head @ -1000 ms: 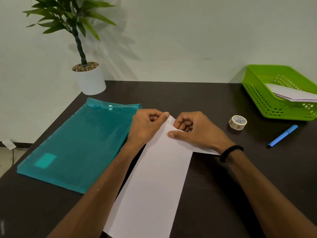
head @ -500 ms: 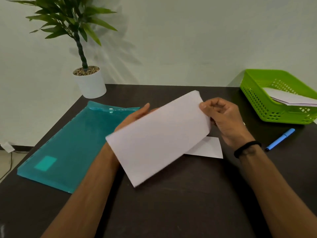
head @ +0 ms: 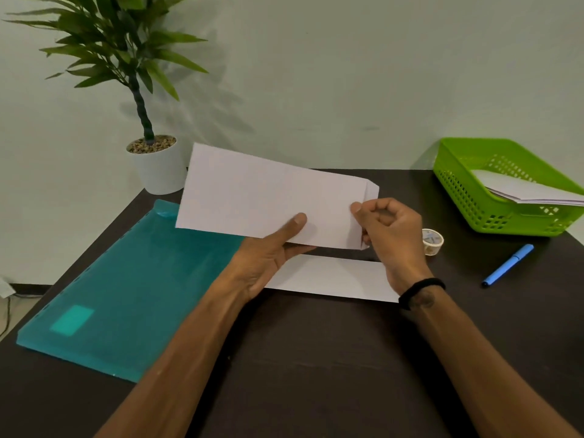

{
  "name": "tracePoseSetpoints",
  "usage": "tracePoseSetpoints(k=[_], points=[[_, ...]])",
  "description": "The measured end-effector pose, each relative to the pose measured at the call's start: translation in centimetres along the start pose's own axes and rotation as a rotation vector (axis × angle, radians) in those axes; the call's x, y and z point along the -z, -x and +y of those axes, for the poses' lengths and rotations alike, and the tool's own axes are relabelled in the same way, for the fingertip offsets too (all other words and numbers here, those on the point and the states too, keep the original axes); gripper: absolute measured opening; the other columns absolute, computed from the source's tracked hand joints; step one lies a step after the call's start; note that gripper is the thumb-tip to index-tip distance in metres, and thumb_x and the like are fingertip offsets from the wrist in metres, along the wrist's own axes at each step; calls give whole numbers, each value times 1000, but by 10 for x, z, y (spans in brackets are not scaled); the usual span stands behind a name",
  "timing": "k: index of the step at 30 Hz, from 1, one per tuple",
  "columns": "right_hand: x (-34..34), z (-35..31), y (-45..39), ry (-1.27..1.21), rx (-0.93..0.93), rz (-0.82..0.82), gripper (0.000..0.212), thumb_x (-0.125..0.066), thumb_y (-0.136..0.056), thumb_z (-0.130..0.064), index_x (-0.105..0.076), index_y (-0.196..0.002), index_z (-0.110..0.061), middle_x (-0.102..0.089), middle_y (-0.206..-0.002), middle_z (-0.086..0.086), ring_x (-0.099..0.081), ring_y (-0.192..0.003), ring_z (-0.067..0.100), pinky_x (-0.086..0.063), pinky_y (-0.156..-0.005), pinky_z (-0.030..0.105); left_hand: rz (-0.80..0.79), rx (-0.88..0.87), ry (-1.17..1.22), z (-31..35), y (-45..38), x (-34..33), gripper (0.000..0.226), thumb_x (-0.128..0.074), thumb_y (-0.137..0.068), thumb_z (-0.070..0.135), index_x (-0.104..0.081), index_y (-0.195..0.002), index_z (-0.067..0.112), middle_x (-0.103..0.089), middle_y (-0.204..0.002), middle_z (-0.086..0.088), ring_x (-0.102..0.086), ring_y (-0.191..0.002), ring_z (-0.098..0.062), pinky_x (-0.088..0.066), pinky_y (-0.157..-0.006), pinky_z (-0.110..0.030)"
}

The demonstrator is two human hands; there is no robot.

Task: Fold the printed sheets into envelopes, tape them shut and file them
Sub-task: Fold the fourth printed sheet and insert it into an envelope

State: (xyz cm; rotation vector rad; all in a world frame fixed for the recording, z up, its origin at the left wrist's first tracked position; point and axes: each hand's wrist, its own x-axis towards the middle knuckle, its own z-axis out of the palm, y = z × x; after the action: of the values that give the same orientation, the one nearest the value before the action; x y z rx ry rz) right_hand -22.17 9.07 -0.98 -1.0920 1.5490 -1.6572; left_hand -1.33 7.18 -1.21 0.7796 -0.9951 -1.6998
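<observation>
Moved: since half a second ago the folded sheet [head: 268, 197] has risen and swung level, long edge across, above the strip of paper [head: 335, 278] lying on the bench [head: 316, 358].
Left hand [head: 268, 257]: thumb on the sheet's front near its lower edge, fingers hidden behind; the grip is clamped on the paper.
Right hand [head: 388, 232]: fingers curled, pinching the sheet's right end just beside a narrow folded flap.
Handling: likely very light, limp, easily creased; best held at both ends or along the fold.
Materials: matte white paper; glossy teal plastic folder [head: 126, 289] left of the sheet; perforated green basket [head: 467, 197] with papers far right; tape roll [head: 432, 241] and blue pen [head: 507, 265] between.
</observation>
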Motion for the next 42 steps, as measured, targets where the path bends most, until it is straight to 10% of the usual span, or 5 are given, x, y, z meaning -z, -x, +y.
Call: tracePoseSetpoints(k=[19, 28, 33, 36, 42], points=[[9, -8, 2, -239, -138, -403, 29, -72, -96, -21, -70, -125, -16, -78, -120, -2, -74, -112, 19, -60, -99, 45, 74, 20, -11, -9, -3, -8, 43, -72, -91, 19, -56, -129, 33, -65, -132, -4, -72, -110, -32, -63, -81, -48], [9, -10, 3, -306, -185, -518, 34, -69, -97, -17, -69, -132, -18, -74, -129, 0, -72, -119, 23, -62, -94, 47, 2, 40, 15, -1, 1, -8, 75, -78, -77, 45, -52, -144, 27, -67, -138, -6, -66, -124, -31, -56, -98, -60], [12, -9, -1, -322, -221, -496, 37, -73, -91, -23, -73, -127, -20, -74, -129, 5, -71, -117, 29, -60, -94, 47, -89, -30, 282, 14, 7, -5, 70, -47, -91, 68, -54, -144, 22, -62, -145, -10, -57, -136, -32, -40, -115, -59], [14, -7, -2, -270, -225, -492, 32, -75, -90, -25, -77, -121, -17, -76, -123, 11, -69, -105, 36, -54, -81, 45, -38, -78, 367, 21, 5, 3, 57, -53, -101, 54, -53, -147, 21, -61, -146, -9, -56, -137, -32, -43, -114, -55], [12, -12, 0, -487, -308, -584, 50, -69, -92, -15, -62, -141, -10, -69, -138, 10, -66, -128, 29, -55, -105, 49, 92, -40, 166, 9, -1, -2, 34, -59, -103, 28, -59, -136, 18, -71, -133, -6, -67, -123, -27, -50, -107, -59]])
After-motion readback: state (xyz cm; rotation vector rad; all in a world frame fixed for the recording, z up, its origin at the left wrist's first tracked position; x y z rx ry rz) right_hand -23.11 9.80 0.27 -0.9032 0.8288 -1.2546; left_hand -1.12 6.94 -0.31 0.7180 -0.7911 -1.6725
